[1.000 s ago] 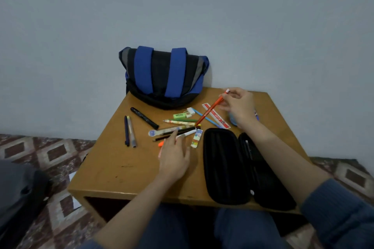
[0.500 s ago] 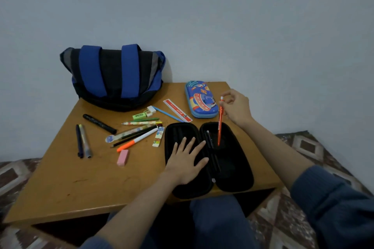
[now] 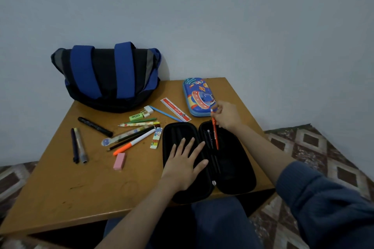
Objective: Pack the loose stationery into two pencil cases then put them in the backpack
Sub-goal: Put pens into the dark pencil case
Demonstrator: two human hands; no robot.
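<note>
— On table [image 3: 81,188]: pencil [image 3: 215,135] position?
— Steeply tilted, tip down over right half of open black case [image 3: 234,172]. Upper end pinched by right grip [image 3: 226,115], fingers curled narrow, just beside blue case [image 3: 197,97].
— And left grip [image 3: 185,164]?
— Flat, fingers spread wide, resting on case's left half. Loose pens [image 3: 139,139] lie to its left.

A plain room at home, by the look of it: a low wooden desk [image 3: 85,192] against a bare pale wall [image 3: 222,16], a diamond-patterned carpet [image 3: 315,147] on the floor, school stationery scattered about.
</note>
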